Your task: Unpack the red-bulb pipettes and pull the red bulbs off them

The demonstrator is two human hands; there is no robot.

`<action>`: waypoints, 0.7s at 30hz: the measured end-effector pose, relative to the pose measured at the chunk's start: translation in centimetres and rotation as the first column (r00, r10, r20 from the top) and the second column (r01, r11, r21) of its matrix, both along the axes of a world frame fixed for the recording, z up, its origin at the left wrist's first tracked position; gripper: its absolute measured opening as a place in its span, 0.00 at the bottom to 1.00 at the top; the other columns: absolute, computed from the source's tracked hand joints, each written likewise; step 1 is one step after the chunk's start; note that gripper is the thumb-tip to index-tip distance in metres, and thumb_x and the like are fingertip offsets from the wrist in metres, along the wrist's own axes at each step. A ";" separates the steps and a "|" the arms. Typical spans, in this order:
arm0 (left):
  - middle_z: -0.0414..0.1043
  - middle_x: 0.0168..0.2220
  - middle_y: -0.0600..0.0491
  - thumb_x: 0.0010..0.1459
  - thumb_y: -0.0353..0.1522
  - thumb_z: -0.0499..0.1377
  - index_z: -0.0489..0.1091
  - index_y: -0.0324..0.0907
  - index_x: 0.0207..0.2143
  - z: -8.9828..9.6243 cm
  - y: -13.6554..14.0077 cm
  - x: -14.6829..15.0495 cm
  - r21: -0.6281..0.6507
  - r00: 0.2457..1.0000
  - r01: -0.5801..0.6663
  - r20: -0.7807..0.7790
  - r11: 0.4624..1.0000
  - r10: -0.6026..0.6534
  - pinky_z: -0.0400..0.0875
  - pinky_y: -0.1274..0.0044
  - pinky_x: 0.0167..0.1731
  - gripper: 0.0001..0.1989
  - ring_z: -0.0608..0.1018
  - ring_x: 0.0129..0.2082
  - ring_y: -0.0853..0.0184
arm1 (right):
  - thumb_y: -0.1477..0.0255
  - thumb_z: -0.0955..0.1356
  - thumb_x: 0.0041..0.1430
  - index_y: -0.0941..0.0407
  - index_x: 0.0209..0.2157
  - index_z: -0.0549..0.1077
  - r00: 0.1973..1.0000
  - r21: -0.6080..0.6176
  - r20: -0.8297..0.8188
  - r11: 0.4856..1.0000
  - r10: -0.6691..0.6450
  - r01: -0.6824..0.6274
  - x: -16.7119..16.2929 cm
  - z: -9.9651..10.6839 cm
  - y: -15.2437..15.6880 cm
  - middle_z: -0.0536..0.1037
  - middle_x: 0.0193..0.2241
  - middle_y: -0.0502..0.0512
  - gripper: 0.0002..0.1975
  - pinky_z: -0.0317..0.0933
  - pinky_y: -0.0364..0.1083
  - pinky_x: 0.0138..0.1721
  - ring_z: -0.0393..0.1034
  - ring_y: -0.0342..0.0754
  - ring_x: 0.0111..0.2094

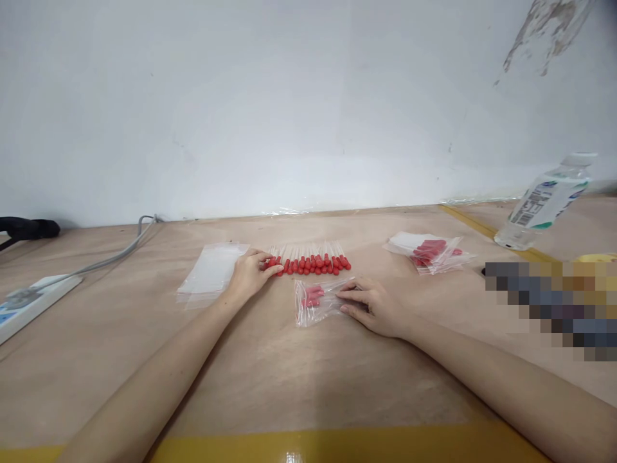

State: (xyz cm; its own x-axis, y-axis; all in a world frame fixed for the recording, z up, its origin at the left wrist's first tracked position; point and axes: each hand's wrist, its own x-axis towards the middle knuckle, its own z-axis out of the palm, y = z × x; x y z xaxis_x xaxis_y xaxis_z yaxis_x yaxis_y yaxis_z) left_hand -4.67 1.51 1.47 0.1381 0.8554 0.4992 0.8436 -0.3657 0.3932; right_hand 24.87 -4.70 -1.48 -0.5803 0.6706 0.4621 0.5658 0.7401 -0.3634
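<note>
A row of droppers (pixel 315 262), clear thin stems with red bulbs, lies on the brown table cover, bulbs toward me. At the row's left end my left hand (pixel 251 273) has thumb and fingers closed on the red bulb of a dropper (pixel 274 262). My right hand (pixel 369 305) holds the right end of a clear plastic bag (pixel 315 315), which lies flat in front of the row. Several red bulbs (pixel 313 296) show through that bag. Left of the row, partly behind my left hand, is a stack of flat clear bags (pixel 205 270).
Filled bags with red bulbs (pixel 431 254) lie to the right. Beyond them stands a tilted-looking water bottle (pixel 547 202). A power strip (pixel 29 302) with a grey cable (pixel 113 257) and a black object (pixel 29 228) are at the left. A white wall (pixel 289 116) closes the back.
</note>
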 end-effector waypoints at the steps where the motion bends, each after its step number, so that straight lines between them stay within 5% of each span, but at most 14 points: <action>1: 0.70 0.35 0.50 0.46 0.45 0.60 0.73 0.40 0.34 0.1 -0.1 0.0 0.007 1.000 -0.003 -0.020 1.000 0.003 0.70 0.75 0.34 0.19 0.74 0.30 0.67 | 0.65 0.62 0.57 0.52 0.43 0.71 1.000 0.000 0.000 1.000 0.000 0.000 0.0 0.0 0.0 0.71 0.41 0.56 0.14 0.59 0.50 0.45 0.64 0.48 0.42; 7: 0.71 0.37 0.49 0.42 0.49 0.60 0.72 0.39 0.39 0.3 -0.3 0.0 0.012 0.996 0.006 -0.084 1.000 -0.005 0.67 0.72 0.38 0.27 0.73 0.36 0.62 | 0.65 0.62 0.57 0.52 0.44 0.71 1.000 0.002 -0.005 1.000 0.008 -0.008 0.0 0.1 0.0 0.71 0.41 0.56 0.14 0.59 0.50 0.44 0.64 0.48 0.42; 15: 0.73 0.37 0.50 0.49 0.46 0.57 0.73 0.41 0.37 0.0 -0.3 0.3 0.027 0.998 0.054 -0.026 0.998 -0.054 0.67 0.72 0.41 0.20 0.73 0.39 0.62 | 0.65 0.62 0.57 0.52 0.43 0.71 1.000 0.003 -0.011 1.000 0.007 -0.006 0.0 0.0 0.0 0.71 0.41 0.55 0.14 0.60 0.50 0.44 0.65 0.48 0.42; 21: 0.75 0.37 0.50 0.54 0.41 0.54 0.74 0.43 0.36 -1.1 0.4 0.5 0.174 0.998 0.053 0.012 0.983 -0.056 0.67 0.70 0.42 0.14 0.74 0.38 0.63 | 0.65 0.62 0.57 0.52 0.44 0.71 1.000 -0.014 0.002 1.000 0.006 -0.006 0.1 0.1 0.0 0.71 0.41 0.55 0.14 0.59 0.50 0.45 0.64 0.48 0.43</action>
State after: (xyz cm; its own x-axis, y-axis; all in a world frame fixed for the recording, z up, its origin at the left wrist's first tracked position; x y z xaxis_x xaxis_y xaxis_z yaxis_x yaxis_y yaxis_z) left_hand -4.17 1.87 0.39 0.1730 0.7470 0.6420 0.8144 -0.4751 0.3333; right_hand 24.92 -4.71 -1.33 -0.5855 0.6734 0.4513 0.5622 0.7384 -0.3723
